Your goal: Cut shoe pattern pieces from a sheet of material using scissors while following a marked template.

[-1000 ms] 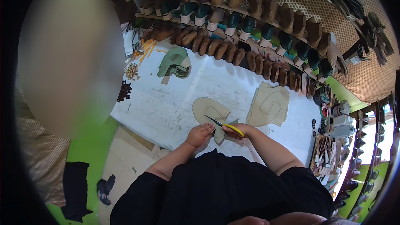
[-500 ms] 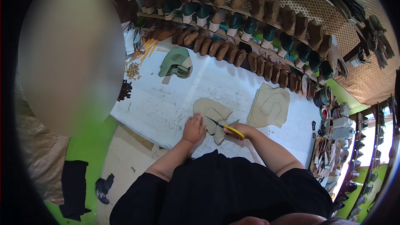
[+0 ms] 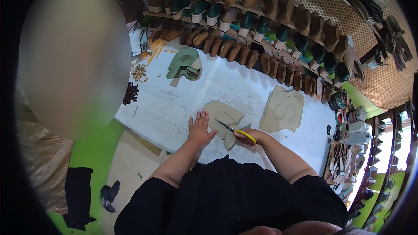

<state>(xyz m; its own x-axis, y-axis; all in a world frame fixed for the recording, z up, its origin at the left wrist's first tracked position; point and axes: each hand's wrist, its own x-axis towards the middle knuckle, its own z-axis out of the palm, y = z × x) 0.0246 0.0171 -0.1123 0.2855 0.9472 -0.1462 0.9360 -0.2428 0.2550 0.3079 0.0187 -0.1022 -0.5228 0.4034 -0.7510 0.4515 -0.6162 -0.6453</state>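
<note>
My left hand lies flat with its fingers spread, at the left edge of a beige curved piece with lines drawn on it. In my right hand is a pair of scissors with yellow handles. Their dark blades point up and left over the piece and look closed. A narrow flap of the beige material hangs toward me beneath the scissors. Right of my right hand rests a stack of beige sheets, its top one marked with a curved outline.
Green cut pieces are stacked on the white table, beside a small heap of brass-coloured bits. Shoe lasts and shoes fill racks along the far side. Cans and boxes stand at the right edge.
My left hand has flattened and spread its fingers, its fingertips moving slightly up and left. The scissors and my right hand have hardly moved.
</note>
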